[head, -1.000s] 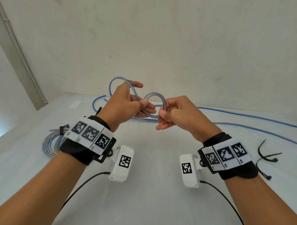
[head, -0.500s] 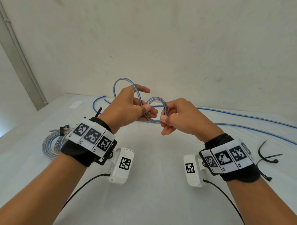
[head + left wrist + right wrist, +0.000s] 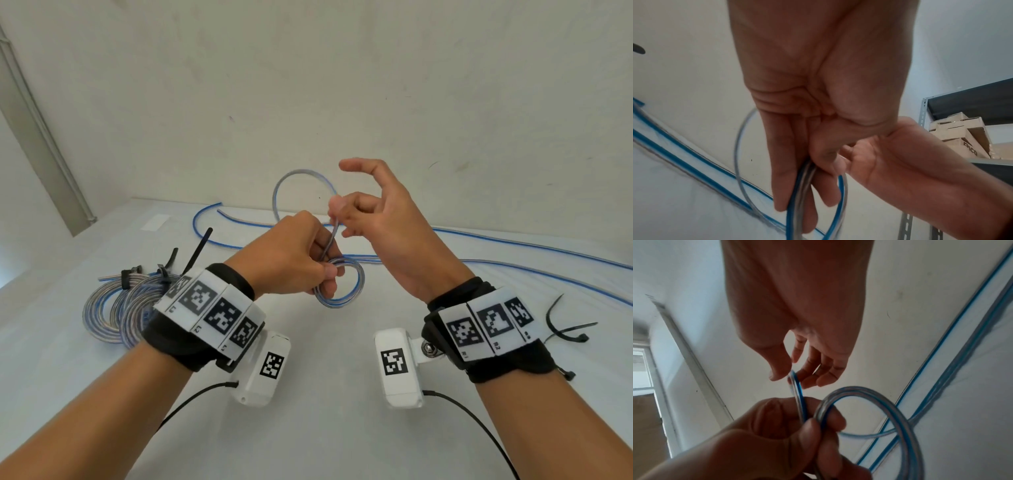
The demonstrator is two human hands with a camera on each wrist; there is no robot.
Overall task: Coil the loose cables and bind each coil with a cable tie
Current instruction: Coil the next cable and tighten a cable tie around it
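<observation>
My left hand [image 3: 301, 260] grips a small coil [image 3: 346, 298] of clear and blue cable above the white table [image 3: 325, 428]. In the left wrist view its fingers [image 3: 789, 162] curl round the coil's strands [image 3: 801, 186]. Just above, my right hand [image 3: 370, 212] pinches the running cable [image 3: 334, 233] between thumb and a finger, the other fingers spread. In the right wrist view the pinch [image 3: 792, 376] sits over the coil [image 3: 869, 402]. A free loop [image 3: 298, 185] arcs behind the hands. The loose cable [image 3: 513, 246] trails right across the table.
Bound coils [image 3: 116, 308] with black ties lie at the left of the table. Loose black cable ties [image 3: 561, 325] lie at the right. A wall stands behind. The left wrist view shows a metal shelf with cardboard boxes [image 3: 962, 129].
My right hand let go of the coil, rose and now pinches the running cable above it. My left hand closed round the coil and dropped lower. The free loop moved right.
</observation>
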